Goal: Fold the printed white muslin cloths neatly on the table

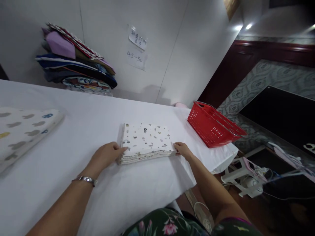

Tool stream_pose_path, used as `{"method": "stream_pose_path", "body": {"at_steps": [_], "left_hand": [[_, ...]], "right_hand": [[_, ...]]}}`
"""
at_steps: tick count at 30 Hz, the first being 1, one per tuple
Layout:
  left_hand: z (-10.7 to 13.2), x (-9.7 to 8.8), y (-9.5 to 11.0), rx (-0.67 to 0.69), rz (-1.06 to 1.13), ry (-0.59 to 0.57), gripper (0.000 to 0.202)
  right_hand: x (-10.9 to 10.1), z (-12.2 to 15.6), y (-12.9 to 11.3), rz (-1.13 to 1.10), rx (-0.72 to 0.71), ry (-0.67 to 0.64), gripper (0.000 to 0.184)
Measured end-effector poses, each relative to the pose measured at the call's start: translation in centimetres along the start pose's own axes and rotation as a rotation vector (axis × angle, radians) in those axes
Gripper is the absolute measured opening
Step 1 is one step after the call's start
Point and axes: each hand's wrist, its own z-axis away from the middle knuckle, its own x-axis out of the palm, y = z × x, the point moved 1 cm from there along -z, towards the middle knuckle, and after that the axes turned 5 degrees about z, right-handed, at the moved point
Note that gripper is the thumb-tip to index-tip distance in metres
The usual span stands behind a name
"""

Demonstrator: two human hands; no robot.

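A folded white cloth with small printed figures (146,139) lies in a neat square on the white table (98,114). My left hand (107,154) grips its near left corner, fingers curled round the layered edge. A silver bracelet sits on that wrist. My right hand (182,149) pinches the near right corner of the same cloth, fingers pressed together against the edge. Both hands rest on the table top.
A red plastic basket (213,124) stands at the table's right end. Another folded cloth with grey and blue shapes (22,131) lies at the left. A pile of coloured fabrics (76,62) leans against the wall, beneath paper notes (137,49).
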Motion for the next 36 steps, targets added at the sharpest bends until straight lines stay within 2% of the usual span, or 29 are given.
{"method": "stream_pose_path", "body": {"at_steps": [2,4,6,8,11,17,23,26,30,36], "left_hand": [[0.9,0.1,1.0,0.063,-0.016,0.189,0.038],[1.7,0.7,1.9,0.215,-0.038,0.285,0.03],[2.1,1.6,2.4,0.378,-0.096,0.25,0.023],[2.1,2.4,2.4,0.459,-0.163,0.177,0.022],[1.7,3.0,2.0,0.463,-0.195,0.139,0.022],[1.4,2.8,1.9,0.45,-0.167,0.117,0.021],[1.3,2.8,1.9,0.429,-0.138,0.094,0.023],[1.3,2.7,1.9,0.423,-0.137,0.086,0.024],[1.4,2.6,2.0,0.407,-0.142,0.08,0.026],[1.5,2.6,2.1,0.392,-0.145,0.071,0.026]], "right_hand": [[0.1,-0.2,-0.1,-0.003,0.031,-0.035,0.029],[0.1,-0.5,-0.3,0.002,0.055,-0.071,0.032],[0.0,-0.7,-0.4,0.01,0.074,-0.103,0.035],[0.0,-1.0,-0.4,0.017,0.092,-0.125,0.036],[0.0,-1.2,-0.4,0.023,0.113,-0.139,0.036],[-0.4,-0.6,-0.3,-0.038,0.112,-0.162,0.037],[-1.3,1.1,-0.1,-0.042,0.097,-0.051,0.031],[-1.0,1.6,0.0,-0.03,0.089,-0.101,0.034],[-0.4,1.3,0.1,-0.044,0.089,-0.16,0.032],[-0.1,0.2,0.4,-0.097,0.058,-0.086,0.022]]}}
